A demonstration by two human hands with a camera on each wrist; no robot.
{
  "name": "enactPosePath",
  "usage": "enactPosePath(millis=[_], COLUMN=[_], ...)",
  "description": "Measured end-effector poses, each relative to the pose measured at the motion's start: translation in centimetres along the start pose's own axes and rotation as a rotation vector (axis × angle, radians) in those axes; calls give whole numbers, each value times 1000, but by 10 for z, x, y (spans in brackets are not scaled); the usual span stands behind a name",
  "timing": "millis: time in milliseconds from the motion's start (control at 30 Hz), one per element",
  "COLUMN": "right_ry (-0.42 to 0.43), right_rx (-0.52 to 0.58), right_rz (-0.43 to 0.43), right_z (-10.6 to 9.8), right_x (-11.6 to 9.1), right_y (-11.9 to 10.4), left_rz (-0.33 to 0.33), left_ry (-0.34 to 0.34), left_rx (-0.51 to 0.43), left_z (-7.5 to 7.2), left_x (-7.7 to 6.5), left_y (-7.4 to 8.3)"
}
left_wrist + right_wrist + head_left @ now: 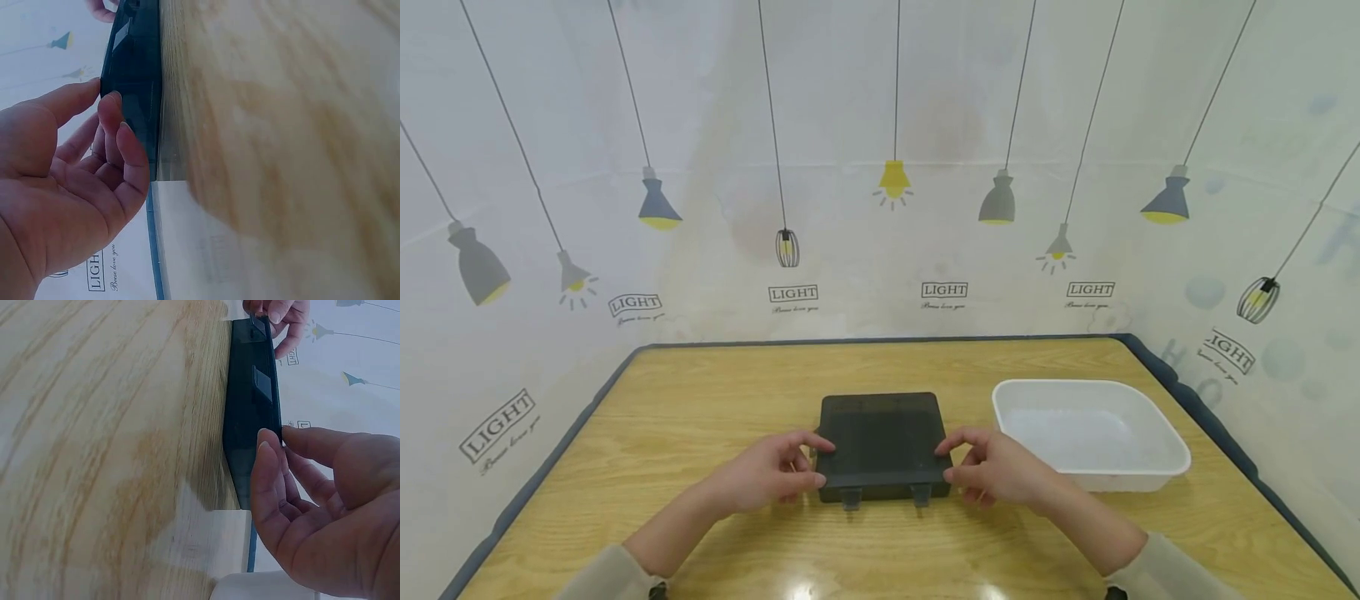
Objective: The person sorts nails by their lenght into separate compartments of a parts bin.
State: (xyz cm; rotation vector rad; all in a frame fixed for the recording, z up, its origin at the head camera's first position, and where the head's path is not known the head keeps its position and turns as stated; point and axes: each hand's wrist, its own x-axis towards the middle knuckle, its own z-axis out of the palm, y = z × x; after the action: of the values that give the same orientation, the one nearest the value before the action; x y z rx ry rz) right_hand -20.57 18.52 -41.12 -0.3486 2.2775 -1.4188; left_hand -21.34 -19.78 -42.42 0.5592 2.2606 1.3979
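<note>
A black rectangular plastic case (882,433) sits on the wooden table, its flat dark lid on top. Two small latches (921,495) stick out along its front side, and they show tilted outward in the right wrist view. At the case's left edge, my left hand (775,472) holds the lid, index finger on top and thumb at the front corner. My right hand (1000,472) does likewise at the right edge, its thumb and fingertips (267,442) on the lid's rim. The inside of the case is hidden.
A white shallow tub (1093,473) stands to the right, close behind my right hand. Around the wooden table (722,383) runs a dark edge, and a pale curtain (850,100) printed with hanging lamps encloses its back and sides.
</note>
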Motion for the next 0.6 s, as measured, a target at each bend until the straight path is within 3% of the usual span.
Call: enactPosePath(millis=[167,267,367,467,600], right_ry=[18,59,79,61,-33], right_rx=[-32,-131,-265,-405,-579], right_rz=[-14,-64,-165,-248,-307], right_z=[1,1,1,2,4], right_x=[-1,-1,2,8,20], right_y=[-3,-7,-13,-16,-13], left_rz=[11,44,115,173,211], left_ry=[-3,6,48,74,-28], left_rx=[18,75,203,391,584], left_z=[1,0,-1,-1,4], left_x=[-1,-1,0,5,18], left_y=[1,4,8,13,14])
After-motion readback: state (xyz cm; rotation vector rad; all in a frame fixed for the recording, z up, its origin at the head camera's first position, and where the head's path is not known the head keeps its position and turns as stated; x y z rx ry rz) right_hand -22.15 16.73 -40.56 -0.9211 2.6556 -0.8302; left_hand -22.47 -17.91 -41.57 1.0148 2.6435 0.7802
